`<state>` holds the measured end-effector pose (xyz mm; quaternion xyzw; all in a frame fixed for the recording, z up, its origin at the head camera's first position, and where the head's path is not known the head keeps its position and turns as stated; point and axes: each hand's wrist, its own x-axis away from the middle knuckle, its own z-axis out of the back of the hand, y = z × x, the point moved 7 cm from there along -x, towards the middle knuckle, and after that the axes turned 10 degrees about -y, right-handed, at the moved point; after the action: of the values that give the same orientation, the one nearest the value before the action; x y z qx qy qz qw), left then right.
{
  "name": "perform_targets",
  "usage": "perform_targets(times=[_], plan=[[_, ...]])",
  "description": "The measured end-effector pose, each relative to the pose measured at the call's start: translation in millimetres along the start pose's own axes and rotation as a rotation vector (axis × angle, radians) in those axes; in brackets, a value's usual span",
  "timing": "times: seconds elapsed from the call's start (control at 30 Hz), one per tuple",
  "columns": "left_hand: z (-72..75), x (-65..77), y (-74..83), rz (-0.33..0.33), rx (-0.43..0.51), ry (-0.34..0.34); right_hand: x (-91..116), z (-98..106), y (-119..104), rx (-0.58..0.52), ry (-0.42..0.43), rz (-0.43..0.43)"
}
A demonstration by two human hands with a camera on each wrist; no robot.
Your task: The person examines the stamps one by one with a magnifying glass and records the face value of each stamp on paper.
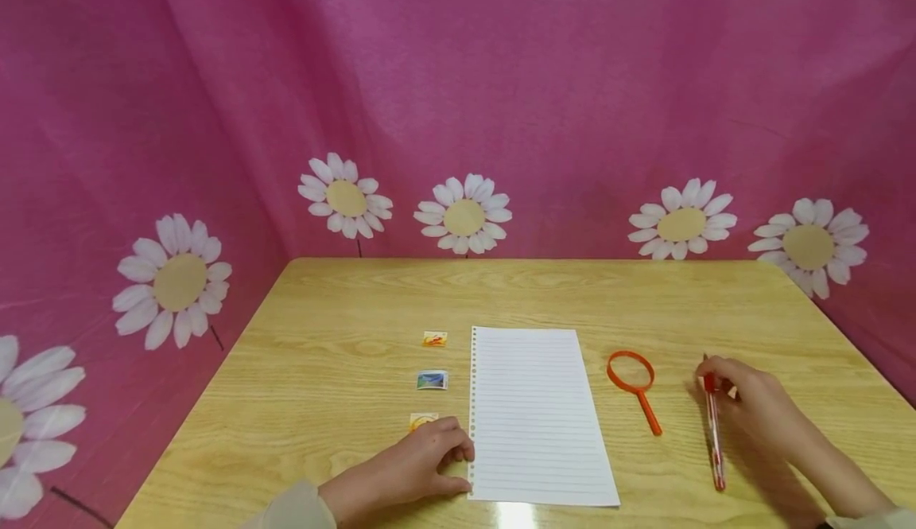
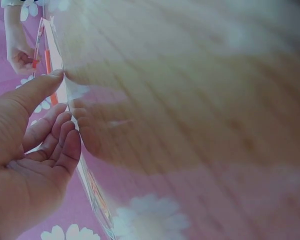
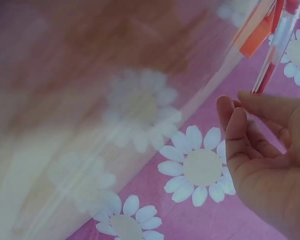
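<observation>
My right hand (image 1: 758, 398) pinches a clear pen with red parts (image 1: 715, 445) near its far end, at the right of the table. In the right wrist view the pen (image 3: 278, 47) slants up from the fingertips of that hand (image 3: 270, 145). Loosely bent, the fingers of my left hand (image 1: 418, 461) rest at the left edge of a lined sheet of paper (image 1: 537, 418) with punched holes. The left wrist view shows this hand (image 2: 35, 145) with thumb and fingertips down at the tabletop. A small yellow-and-white stamp-like picture (image 1: 424, 419) is partly hidden behind it.
An orange-red magnifying glass (image 1: 647, 410) lies between the paper and the pen. Left of the paper are a blue-green stamp-like picture (image 1: 432, 380) and a yellow one (image 1: 435, 339). The wooden table (image 1: 322, 338) meets a pink flowered cloth (image 1: 572, 115) behind.
</observation>
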<state>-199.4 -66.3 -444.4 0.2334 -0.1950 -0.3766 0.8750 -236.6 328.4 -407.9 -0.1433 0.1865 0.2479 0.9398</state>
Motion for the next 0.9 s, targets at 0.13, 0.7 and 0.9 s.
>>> perform_targets(times=[0.13, 0.7, 0.9], plan=[[-0.5, 1.8, -0.1, -0.007, 0.002, 0.004, 3.6, 0.9, -0.8, -0.02, 0.002, -0.004], [-0.4, 0.4, 0.1, 0.0, -0.002, -0.023, -1.1, 1.5, -8.8, -0.537, -0.065, -0.12], [0.0, 0.4, -0.6, -0.001, 0.012, -0.026, -7.9, -1.0, -15.8, -0.85, -0.076, -0.035]])
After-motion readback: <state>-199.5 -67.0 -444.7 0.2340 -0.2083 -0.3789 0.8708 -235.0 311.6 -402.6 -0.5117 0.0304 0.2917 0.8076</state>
